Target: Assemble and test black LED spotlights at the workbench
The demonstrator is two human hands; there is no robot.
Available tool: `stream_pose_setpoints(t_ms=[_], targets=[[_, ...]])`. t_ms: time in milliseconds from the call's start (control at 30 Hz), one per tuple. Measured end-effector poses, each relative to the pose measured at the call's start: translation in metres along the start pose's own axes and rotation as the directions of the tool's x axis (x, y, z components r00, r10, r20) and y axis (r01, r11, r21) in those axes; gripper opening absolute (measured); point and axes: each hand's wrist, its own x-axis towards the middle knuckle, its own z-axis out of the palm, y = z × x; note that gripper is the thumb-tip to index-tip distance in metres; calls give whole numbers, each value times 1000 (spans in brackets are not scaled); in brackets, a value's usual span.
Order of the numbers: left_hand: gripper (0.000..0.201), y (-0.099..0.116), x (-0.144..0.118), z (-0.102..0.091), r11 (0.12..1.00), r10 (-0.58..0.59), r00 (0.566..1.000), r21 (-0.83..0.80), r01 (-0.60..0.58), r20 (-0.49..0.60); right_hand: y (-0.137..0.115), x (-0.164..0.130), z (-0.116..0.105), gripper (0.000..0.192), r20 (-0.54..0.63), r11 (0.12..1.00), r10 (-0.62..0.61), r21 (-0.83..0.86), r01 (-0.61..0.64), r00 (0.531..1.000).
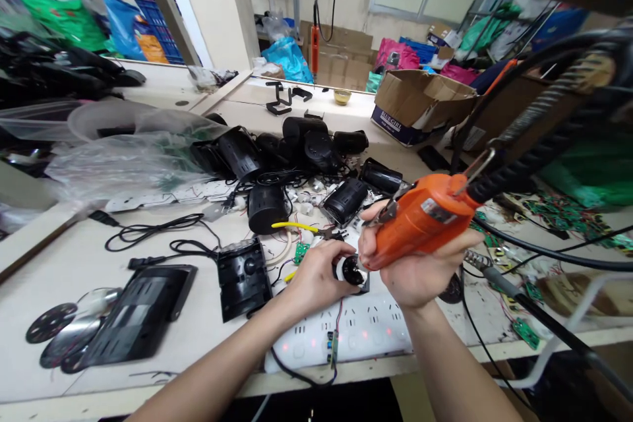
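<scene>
At the near left I have a black casing (pixel 143 313), and just right of it an open black housing (pixel 243 280). My left forearm slants in from the near edge to the middle, where my left hand (pixel 319 277) pinches a small round part (pixel 352 270), white-rimmed and dark inside, between thumb and curled fingers. That part is at the far side of the white power strip (pixel 366 323), with a little circuit board (pixel 332 346) nearer me.

Right of the part, my right hand (pixel 420 270) is clenched around an orange power driver (pixel 420 221), nose aimed down and left, rear end raised to the right; that forearm rises steeply from the near right. I'd judge this is the fastening or unfastening of a screw in the part. I can't tell whether the bit is seated; the move calls for a firm pinch and the driver lined up squarely. Green circuit boards (pixel 525 333) lie farther right.
</scene>
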Motion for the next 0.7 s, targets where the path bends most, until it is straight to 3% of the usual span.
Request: stream_pose_setpoints(t_ms=[133, 233, 300, 367, 433, 500, 567, 633, 700], targets=[[44, 0, -1, 0, 1000, 9, 1000, 10, -9, 0, -3, 0, -4, 78, -54, 1000, -14, -11, 14, 998], [48, -5, -1, -1, 999, 1, 1000, -44, -1, -2, -3, 3, -17, 83, -148, 993, -100, -72, 90, 984], [47, -9, 0, -1, 986, -51, 999, -159, 51, 2, 1, 8, -32, 85, -250, 968, -195, -203, 146, 948], [45, -13, 2, -3, 921, -142, 989, -360, 146, 39, 8, 16, -52, 82, -345, 914, -306, -366, 173, 887], [48, -15, 4, -7, 792, -211, 973, -568, 225, 93, 14, 24, -74, 78, -402, 870, -384, -459, 181, 831], [51, -14, 5, -12, 664, -245, 961, -699, 264, 130, 16, 30, -95, 75, -453, 830, -403, -547, 109, 795], [52, -12, 5, -18, 567, -275, 951, -775, 278, 140, 12, 32, -111, 74, -484, 746, -387, -665, -43, 785], [53, -9, 3, -23, 482, -303, 941, -827, 289, 152, 4, 26, -120, 72, -458, 571, -409, -803, -170, 789], [54, -8, 1, -28, 405, -313, 934, -866, 295, 171, -1, 12, -118, 72, -390, 378, -506, -902, -208, 770]])
